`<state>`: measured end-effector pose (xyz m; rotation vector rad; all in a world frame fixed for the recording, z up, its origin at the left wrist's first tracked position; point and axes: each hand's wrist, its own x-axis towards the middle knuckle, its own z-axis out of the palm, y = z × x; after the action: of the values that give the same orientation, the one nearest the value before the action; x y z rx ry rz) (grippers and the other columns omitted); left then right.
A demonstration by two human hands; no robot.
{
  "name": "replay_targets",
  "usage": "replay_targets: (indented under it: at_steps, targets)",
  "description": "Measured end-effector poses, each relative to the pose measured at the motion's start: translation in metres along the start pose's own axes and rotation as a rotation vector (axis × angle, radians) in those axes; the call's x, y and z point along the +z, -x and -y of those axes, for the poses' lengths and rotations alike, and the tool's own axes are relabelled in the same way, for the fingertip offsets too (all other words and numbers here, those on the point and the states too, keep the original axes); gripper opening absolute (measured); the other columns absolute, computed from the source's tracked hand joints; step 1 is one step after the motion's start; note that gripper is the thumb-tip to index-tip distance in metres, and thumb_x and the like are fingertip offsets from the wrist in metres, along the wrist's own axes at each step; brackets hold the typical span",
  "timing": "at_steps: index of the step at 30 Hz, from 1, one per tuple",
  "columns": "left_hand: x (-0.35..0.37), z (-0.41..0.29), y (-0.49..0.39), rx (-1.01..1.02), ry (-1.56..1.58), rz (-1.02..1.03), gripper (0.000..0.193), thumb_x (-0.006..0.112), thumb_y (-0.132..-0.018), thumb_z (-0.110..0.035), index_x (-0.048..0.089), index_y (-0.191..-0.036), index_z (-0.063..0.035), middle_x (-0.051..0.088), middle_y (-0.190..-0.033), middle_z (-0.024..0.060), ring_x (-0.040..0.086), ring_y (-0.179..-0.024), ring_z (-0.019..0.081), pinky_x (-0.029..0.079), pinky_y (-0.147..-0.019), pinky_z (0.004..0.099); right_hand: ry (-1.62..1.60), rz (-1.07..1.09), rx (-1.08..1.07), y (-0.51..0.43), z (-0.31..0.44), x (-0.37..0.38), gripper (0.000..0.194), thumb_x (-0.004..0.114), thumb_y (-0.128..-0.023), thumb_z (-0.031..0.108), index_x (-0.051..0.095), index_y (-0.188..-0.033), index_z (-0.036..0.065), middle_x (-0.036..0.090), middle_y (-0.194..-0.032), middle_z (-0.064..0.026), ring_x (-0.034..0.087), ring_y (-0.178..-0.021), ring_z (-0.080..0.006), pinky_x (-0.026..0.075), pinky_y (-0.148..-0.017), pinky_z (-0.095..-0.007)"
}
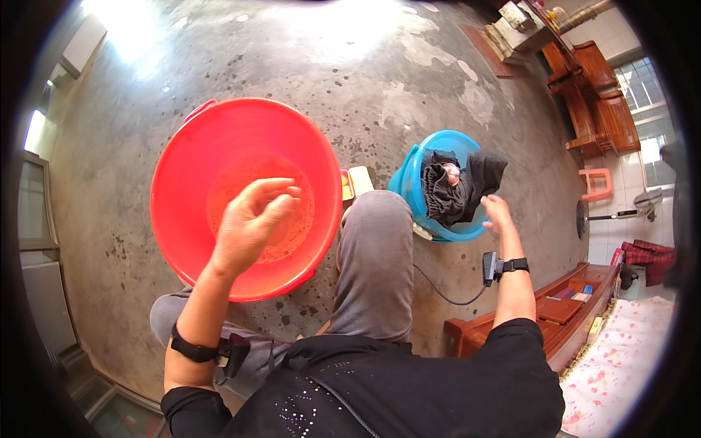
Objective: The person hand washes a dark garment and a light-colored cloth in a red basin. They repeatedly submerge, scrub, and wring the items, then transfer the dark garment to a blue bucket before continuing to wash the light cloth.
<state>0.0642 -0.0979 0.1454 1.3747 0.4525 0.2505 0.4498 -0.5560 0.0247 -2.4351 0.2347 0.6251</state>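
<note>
Over a large red plastic basin (183, 164), my left hand (252, 222) hovers with curved fingers and nothing visible in its grasp. Shallow liquid with specks of foam (290, 235) covers the basin's bottom. To the right, a blue plastic bucket (408, 175) holds bunched dark clothes (449, 194), one with a gathered waistband. Part of the dark fabric stands above the bucket's rim, and a small pinkish cloth (452, 173) shows among it. My right hand (497, 213) is at the bucket's right rim, beside the fabric's edge, thumb and fingers apart. Whether its fingertips touch the fabric is unclear.
Between basin and bucket, beyond my knee (378, 246), sits a small box (360, 179) with yellow items. A cable (454, 302) hangs from my right wrist device (491, 268). Wooden furniture (569, 306) stands at right, a pink stool (597, 183) farther off. Dark spots mark the concrete floor (246, 71).
</note>
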Motion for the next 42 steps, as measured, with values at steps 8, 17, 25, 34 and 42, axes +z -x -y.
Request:
replay_targets:
  at_steps: [8,17,25,34,42]
  targets:
    - [-0.109,0.02,0.024,0.045,0.235,-0.504,0.021,0.056,-0.099,-0.011,0.06,-0.116,0.0014,0.068,-0.105,0.0113,0.067,-0.096,0.018,0.055,-0.087,0.0307,0.016,0.612,-0.611,0.121,0.278,0.092,0.049,0.057,-0.099,0.034,0.05,-0.141,0.01,0.062,-0.121,-0.0108,0.062,-0.108,-0.0221,0.058,-0.076,-0.0334]
    - [-0.154,0.017,0.047,0.098,0.437,-0.661,0.022,0.055,-0.099,-0.012,0.06,-0.117,-0.0008,0.069,-0.107,0.0125,0.067,-0.096,0.0205,0.053,-0.09,0.0338,1.251,1.009,-1.028,0.209,0.37,0.388,0.051,0.052,-0.098,0.046,0.06,-0.129,0.006,0.066,-0.118,-0.0091,0.065,-0.098,-0.0224,0.053,-0.079,-0.0324]
    - [-0.161,-0.002,0.067,0.187,0.465,-0.666,0.027,0.05,-0.1,-0.012,0.058,-0.121,0.0027,0.068,-0.107,0.0143,0.066,-0.098,0.0219,0.053,-0.09,0.0357,1.557,1.156,-0.973,0.148,0.279,0.558,0.04,0.052,-0.094,0.038,0.061,-0.118,0.008,0.065,-0.11,-0.0071,0.062,-0.092,-0.0203,0.05,-0.075,-0.032]
    - [-0.155,-0.005,0.061,0.104,0.378,-0.672,0.029,0.049,-0.1,-0.014,0.057,-0.123,0.0035,0.067,-0.109,0.015,0.066,-0.099,0.0216,0.053,-0.09,0.036,1.18,1.444,-0.668,0.159,0.168,0.584,0.027,0.052,-0.09,0.029,0.061,-0.106,0.01,0.064,-0.101,-0.0048,0.059,-0.086,-0.0179,0.047,-0.07,-0.0315]
    - [-0.154,0.005,0.054,0.102,0.358,-0.645,0.025,0.052,-0.1,-0.013,0.059,-0.119,0.0024,0.067,-0.107,0.0128,0.065,-0.097,0.0193,0.052,-0.09,0.0339,0.628,1.724,-0.128,0.165,0.128,0.527,0.017,0.052,-0.086,0.022,0.061,-0.096,0.012,0.063,-0.093,-0.0027,0.057,-0.08,-0.0158,0.044,-0.066,-0.031]
